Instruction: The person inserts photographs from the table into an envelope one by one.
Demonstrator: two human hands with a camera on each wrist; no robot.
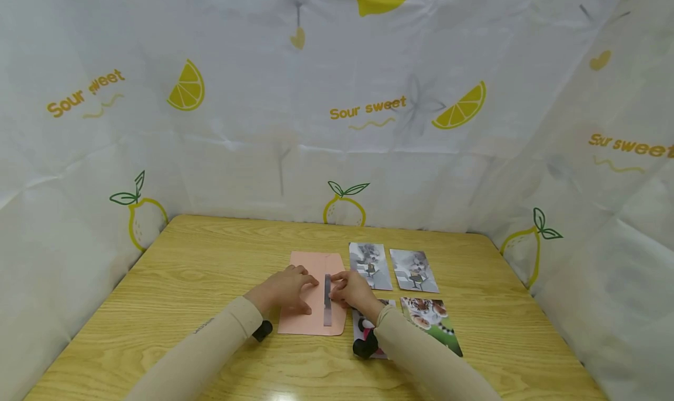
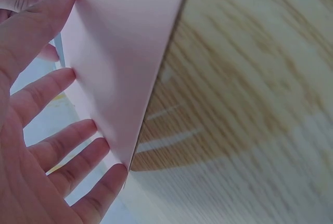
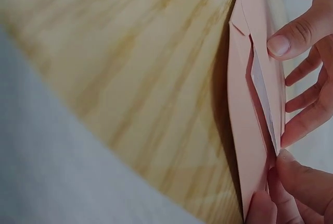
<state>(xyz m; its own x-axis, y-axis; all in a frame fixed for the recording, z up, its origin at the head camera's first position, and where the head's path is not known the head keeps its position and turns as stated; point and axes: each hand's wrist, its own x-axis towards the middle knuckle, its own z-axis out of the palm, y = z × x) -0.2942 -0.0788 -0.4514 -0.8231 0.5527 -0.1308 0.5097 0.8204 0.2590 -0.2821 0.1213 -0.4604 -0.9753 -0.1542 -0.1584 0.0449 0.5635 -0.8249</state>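
Observation:
A pink envelope (image 1: 310,322) lies on the table in front of me, its flap side to the right. A greyish card (image 1: 327,316) shows as a narrow strip at the envelope's opening; the rest of it is hidden inside. My left hand (image 1: 284,287) rests on the envelope with its fingers spread, fingertips touching the paper left of the strip. My right hand (image 1: 357,292) is at the opening, pinching the card's edge. In the right wrist view, the right thumb (image 3: 299,174) meets the corner of the card (image 3: 263,94), and the other fingertips are at the flap.
Right of the envelope lie two greyish picture cards, one nearer (image 1: 371,266) and one farther right (image 1: 414,270). Below them are a tiger picture card (image 1: 434,325) and another card (image 1: 360,322) partly covered by my right arm. A white lemon-print curtain (image 1: 253,155) surrounds the wooden table (image 1: 226,243).

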